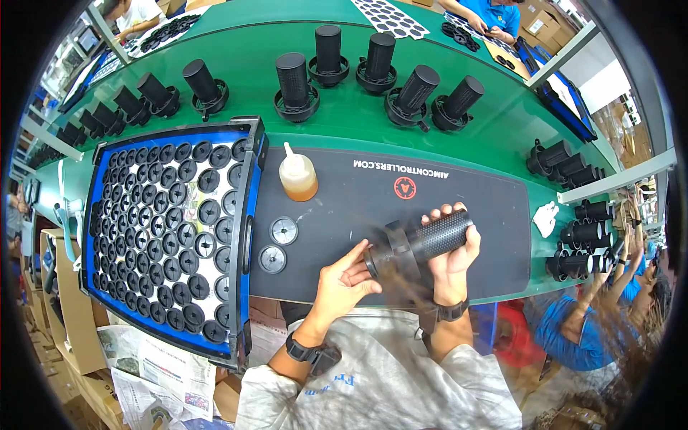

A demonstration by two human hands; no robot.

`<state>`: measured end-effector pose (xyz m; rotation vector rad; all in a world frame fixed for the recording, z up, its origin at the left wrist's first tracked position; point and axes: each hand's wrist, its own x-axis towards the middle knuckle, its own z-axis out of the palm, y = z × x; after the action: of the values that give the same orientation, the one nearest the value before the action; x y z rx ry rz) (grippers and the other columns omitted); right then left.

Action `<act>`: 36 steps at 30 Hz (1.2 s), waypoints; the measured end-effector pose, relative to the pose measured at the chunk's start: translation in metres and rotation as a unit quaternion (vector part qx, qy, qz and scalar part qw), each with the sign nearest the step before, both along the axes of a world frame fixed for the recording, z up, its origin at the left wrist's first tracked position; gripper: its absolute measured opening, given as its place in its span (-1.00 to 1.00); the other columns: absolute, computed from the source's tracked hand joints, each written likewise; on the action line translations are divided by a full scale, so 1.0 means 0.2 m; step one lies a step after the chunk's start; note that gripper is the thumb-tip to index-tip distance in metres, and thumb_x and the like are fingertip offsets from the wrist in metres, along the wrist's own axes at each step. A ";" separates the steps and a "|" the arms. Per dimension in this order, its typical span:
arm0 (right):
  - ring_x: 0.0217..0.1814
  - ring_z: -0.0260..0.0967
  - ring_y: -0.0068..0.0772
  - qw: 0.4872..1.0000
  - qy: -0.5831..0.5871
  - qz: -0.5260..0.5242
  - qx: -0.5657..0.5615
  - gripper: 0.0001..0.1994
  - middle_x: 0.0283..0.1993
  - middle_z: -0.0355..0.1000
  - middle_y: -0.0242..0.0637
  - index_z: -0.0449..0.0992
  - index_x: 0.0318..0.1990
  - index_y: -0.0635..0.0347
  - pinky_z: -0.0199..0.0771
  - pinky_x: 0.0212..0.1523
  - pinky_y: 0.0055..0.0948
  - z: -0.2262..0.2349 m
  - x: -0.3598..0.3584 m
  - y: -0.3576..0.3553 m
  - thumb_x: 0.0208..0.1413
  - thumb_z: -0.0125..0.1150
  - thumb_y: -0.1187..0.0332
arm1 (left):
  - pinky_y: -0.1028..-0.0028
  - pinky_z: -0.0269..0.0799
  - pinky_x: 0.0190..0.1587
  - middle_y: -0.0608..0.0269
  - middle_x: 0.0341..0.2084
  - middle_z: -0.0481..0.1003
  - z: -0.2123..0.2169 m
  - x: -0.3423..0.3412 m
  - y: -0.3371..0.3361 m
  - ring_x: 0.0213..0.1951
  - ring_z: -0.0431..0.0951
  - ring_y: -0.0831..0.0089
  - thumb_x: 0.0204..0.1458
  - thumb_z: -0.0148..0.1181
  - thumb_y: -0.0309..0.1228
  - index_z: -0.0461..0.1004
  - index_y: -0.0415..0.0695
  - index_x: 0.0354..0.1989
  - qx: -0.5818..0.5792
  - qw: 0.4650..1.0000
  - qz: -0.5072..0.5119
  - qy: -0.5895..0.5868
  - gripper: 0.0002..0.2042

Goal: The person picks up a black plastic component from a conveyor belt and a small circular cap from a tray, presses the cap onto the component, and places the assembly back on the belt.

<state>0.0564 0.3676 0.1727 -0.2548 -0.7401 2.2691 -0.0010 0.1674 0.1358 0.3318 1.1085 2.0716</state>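
The right hand (453, 251) is wrapped around the mesh end of a black cylinder (423, 244), held tilted just above the dark mat (430, 186) near its front edge. The left hand (344, 283) presses its fingertips against the cylinder's wide collar end, fingers loosely bunched and gripping nothing else. Two round caps (279, 244) lie on the mat to the left of the cylinder, with a small bottle of amber liquid (297, 175) behind them. Left of the mat sits a blue tray (244, 215) full of caps. Judging from this, a firm right-hand grip and square, even fingertip pressure on the collar would serve best.
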 end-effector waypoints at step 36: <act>-0.25 0.44 -0.17 0.781 -0.187 -0.425 0.417 -0.73 -0.34 0.45 -0.02 0.41 -0.20 0.39 0.43 -0.12 -0.27 0.12 -0.09 1.89 0.15 -0.22 0.41 | 0.22 0.26 0.09 -0.15 -0.04 0.32 0.09 -0.15 -0.38 -0.01 0.33 -0.03 -0.24 0.30 -0.53 0.25 -0.30 0.13 -0.543 0.635 0.211 0.507 -0.36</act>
<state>0.0379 0.7452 0.1969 -0.4843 -1.4058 0.9020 -0.0309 0.0904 0.1533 0.6556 3.0909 0.9700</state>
